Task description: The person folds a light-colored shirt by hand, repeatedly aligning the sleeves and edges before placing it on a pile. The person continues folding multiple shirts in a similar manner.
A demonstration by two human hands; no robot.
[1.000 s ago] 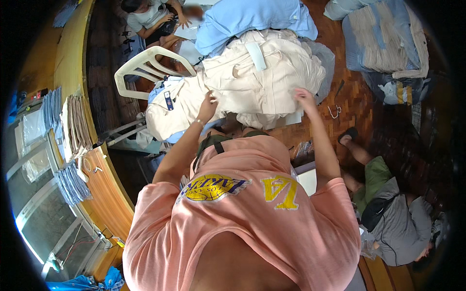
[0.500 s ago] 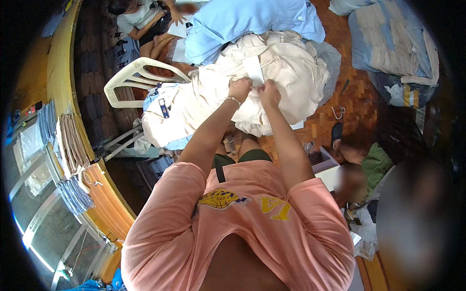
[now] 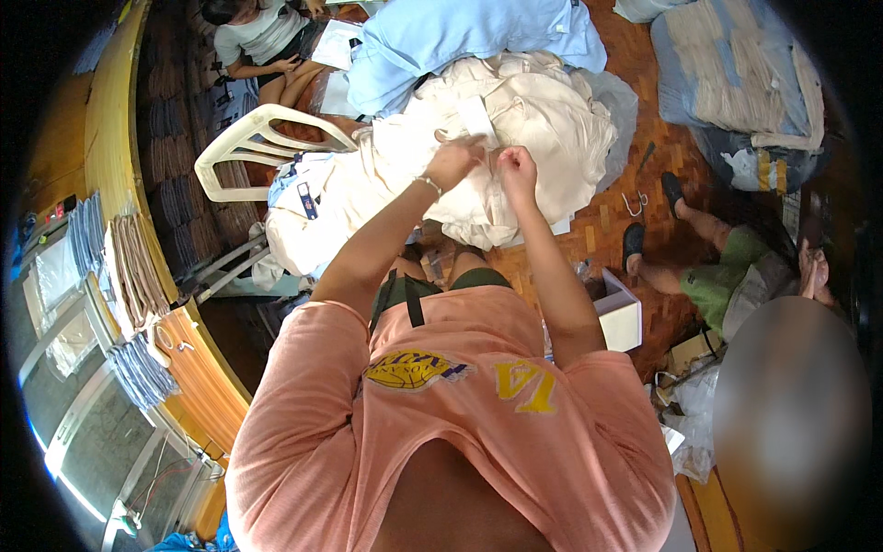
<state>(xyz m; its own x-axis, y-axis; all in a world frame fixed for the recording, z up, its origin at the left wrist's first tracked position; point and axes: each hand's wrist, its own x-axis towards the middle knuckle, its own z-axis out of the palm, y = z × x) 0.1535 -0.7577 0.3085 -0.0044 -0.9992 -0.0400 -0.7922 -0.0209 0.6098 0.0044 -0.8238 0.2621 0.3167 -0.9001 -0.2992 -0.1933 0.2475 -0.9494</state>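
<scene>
A large heap of cream cloth, loosely bunched, lies in front of me. On top of it rests a white strip of paper or card. Close below that strip is my left hand, a band at its wrist, its fingers apart and slightly blurred over the cloth. My right hand is just to its right, fingers curled into a pinch. Whatever is in that pinch is too small to make out. A narrow gap separates the two hands. More cream cloth spreads left, with a dark blue tag on it.
A white plastic chair stands at the left of the heap. Behind it lies a light blue bundle. One person sits at the far left; another's legs extend at the right. A white box and packed bags are also right.
My hands have shifted slightly down from the white strip and a little apart, and my left fingers have spread. At the right, the other person's legs have moved more into sight.
</scene>
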